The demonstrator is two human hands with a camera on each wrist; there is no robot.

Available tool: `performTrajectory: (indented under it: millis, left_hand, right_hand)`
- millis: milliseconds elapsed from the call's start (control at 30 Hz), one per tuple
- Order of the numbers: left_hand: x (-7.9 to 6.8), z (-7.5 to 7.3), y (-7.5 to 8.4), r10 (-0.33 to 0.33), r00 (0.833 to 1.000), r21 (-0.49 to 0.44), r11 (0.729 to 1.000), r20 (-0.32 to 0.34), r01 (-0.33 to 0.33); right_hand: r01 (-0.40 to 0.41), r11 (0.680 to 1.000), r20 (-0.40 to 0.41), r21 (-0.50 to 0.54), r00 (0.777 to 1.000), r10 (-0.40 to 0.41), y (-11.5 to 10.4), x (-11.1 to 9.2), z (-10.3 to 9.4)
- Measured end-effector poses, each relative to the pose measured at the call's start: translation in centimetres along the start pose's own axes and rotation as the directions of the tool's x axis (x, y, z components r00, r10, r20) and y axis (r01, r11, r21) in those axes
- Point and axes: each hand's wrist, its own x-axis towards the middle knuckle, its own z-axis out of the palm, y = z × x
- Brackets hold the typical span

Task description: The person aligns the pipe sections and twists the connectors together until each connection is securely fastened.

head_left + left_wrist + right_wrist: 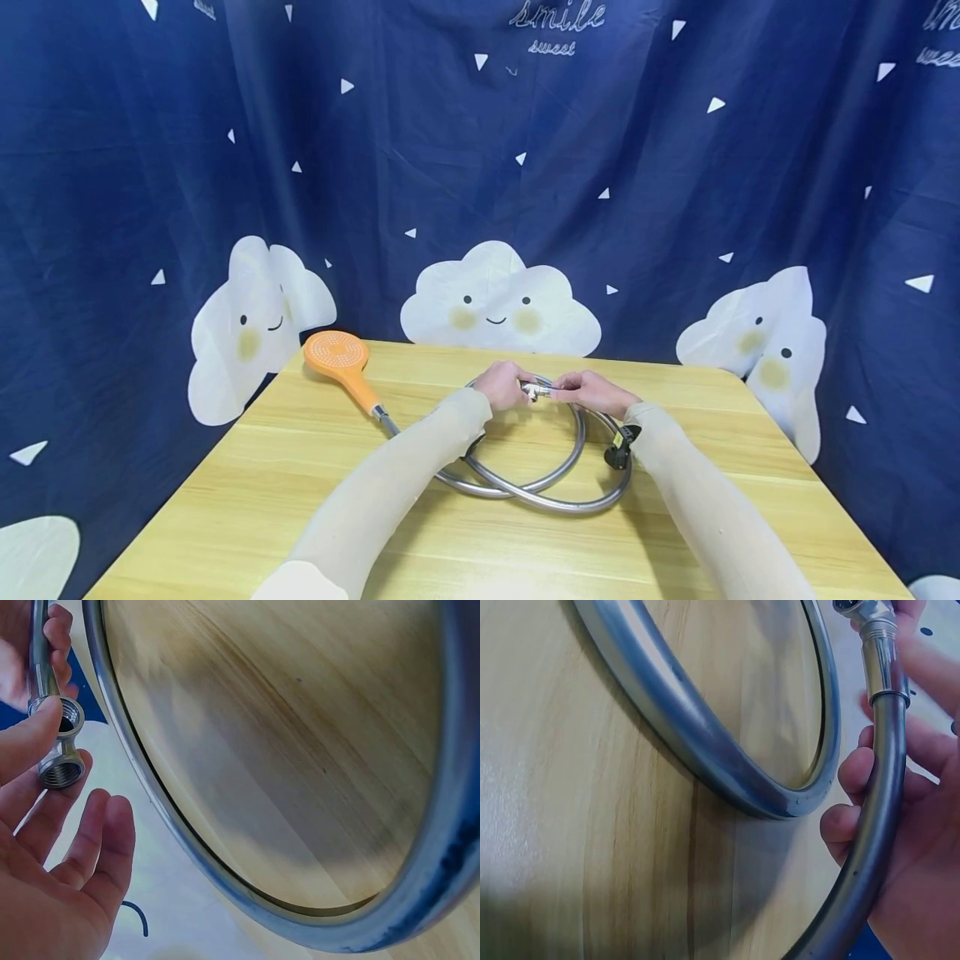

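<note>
Near the far middle of the table, my left hand (pixel 504 385) pinches a small chrome tee fitting (pixel 63 766) between thumb and fingers. Two internally threaded openings of the fitting face the left wrist camera. My right hand (pixel 596 393) holds the end of a grey metallic shower hose (pixel 881 780), fingers curled round it just below its chrome nut (pixel 885 671). That nut meets the fitting in line, with a bit of thread showing between them. The hose loops over the table under both hands. At its other end is an orange shower head (pixel 337 354), lying face up.
The light wood table (pixel 480 550) has its far edge against a dark blue curtain (pixel 450 125) printed with clouds and triangles. The shower head lies at the far left corner. Loops of hose lie between the two forearms.
</note>
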Motion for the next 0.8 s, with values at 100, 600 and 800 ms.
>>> performTrajectory:
  millis: [100, 600, 800]
  left_hand:
    - [0.01, 0.00, -0.01, -0.002, 1.000, -0.003, 1.000, -0.004, 0.002]
    - [0.10, 0.15, -0.47, 0.023, 1.000, 0.014, 1.000, 0.005, -0.023]
    - [0.03, 0.04, -0.35, 0.006, 1.000, 0.012, 1.000, -0.003, -0.006]
  right_hand:
    - [0.024, 0.999, -0.006, 0.032, 1.000, -0.023, -0.07, 0.06, 0.07]
    - [-0.011, 0.998, 0.013, -0.057, 1.000, 0.012, 0.00, 0.14, 0.07]
    - [0.019, 1.000, -0.028, 0.002, 0.999, -0.019, -0.07, 0.19, 0.38]
